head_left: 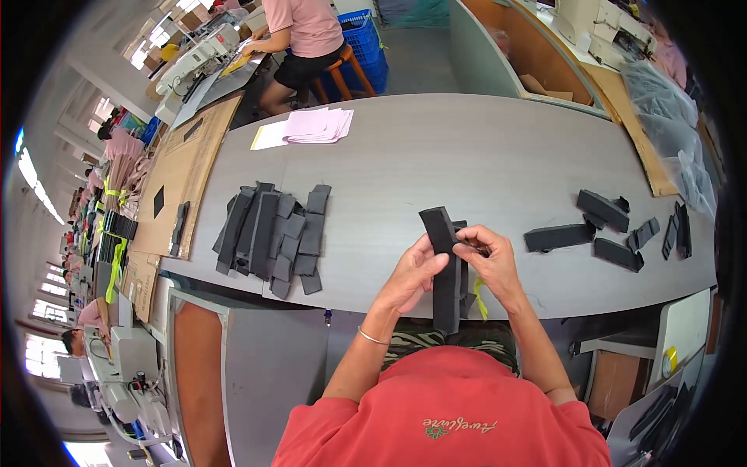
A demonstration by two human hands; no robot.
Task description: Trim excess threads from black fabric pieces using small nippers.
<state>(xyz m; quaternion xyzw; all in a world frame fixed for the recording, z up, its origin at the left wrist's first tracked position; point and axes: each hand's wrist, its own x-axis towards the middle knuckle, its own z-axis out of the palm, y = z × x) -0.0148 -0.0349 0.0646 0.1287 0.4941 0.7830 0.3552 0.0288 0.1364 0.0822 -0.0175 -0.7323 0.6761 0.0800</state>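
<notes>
In front of me, over the table's near edge, a long black fabric strip (446,288) stands lengthwise between my hands. My left hand (417,272) is closed on its left side, thumb across the front. My right hand (492,261) pinches at the strip's right side, near a smaller dark piece partly hidden behind it. A yellow-green ribbon (480,300) hangs below the right hand. To the left lies a pile of dark fabric strips (264,226), some in overlapping rows. On the right, several loose black strips (562,237) lie scattered.
The grey table (373,156) curves around me. Pink and white papers (317,125) lie at its far left. Cardboard (183,171) borders the left side, and clear plastic (665,117) drapes the right. Beyond the table a person in pink (307,31) sits at a sewing machine (198,62) near blue crates (362,47).
</notes>
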